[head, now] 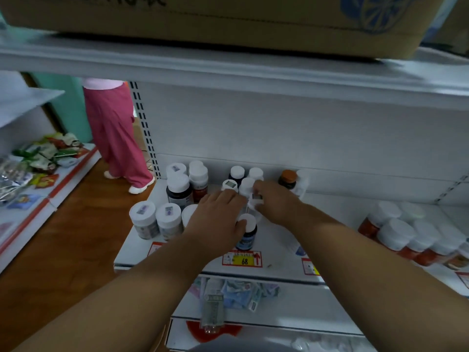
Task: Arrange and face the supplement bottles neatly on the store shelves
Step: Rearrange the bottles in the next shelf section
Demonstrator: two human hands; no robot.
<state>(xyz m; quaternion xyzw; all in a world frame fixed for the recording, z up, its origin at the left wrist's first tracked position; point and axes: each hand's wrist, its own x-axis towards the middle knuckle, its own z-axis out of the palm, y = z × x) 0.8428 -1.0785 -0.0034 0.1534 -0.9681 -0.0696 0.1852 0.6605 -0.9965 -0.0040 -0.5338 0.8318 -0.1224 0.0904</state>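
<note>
**Both hands among the bottles on the white shelf**

Two bare forearms are reaching in from the bottom edge toward the white metal shelf (142, 246). The left hand (215, 219) is lying palm-down over a cluster of white-capped supplement bottles, its thumb resting against the white cap of a dark blue-labelled bottle (246, 233) near the shelf's front edge; its grip looks loose, fingers only lightly bent, closed on nothing I can make out. The right hand (275, 203) is curling its fingers around a white-capped bottle (255, 200) just behind, pinching it at the cap. More white-lidded bottles (154, 219) are standing at the left, and a row of red-labelled bottles (396, 235) is sitting to the right. A red-and-yellow price tag (242, 259) marked 68 is lying on the shelf lip. A brown cardboard box (228, 19) is sitting on the shelf above.
</note>
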